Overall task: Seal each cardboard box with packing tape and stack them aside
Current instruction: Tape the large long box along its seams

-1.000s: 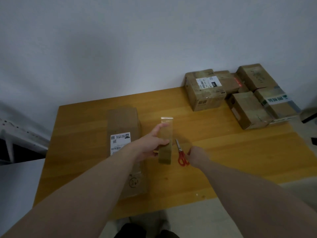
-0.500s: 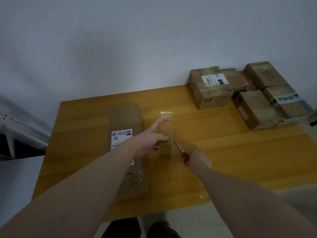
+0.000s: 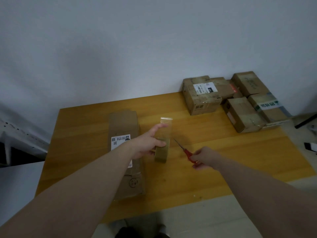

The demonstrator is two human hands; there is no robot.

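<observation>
A long cardboard box (image 3: pixel 124 127) with a white label lies on the left half of the wooden table (image 3: pixel 240 152). My left hand (image 3: pixel 149 144) grips a roll of brownish packing tape (image 3: pixel 162 152) just right of that box. A clear strip of tape (image 3: pixel 166 127) rises from the roll, and my forefinger lies along it. My right hand (image 3: pixel 201 158) holds red-handled scissors (image 3: pixel 186 152) by the handles, blades pointing up-left toward the roll.
Several taped cardboard boxes (image 3: pixel 201 96) stand grouped at the table's far right corner against the wall. A white surface (image 3: pixel 18 182) lies left of the table. A dark object (image 3: pixel 311 146) sits beyond the right edge.
My right hand has picked the scissors up off the table and drawn back to the right. The left hand kept the tape roll with its strip pulled up.
</observation>
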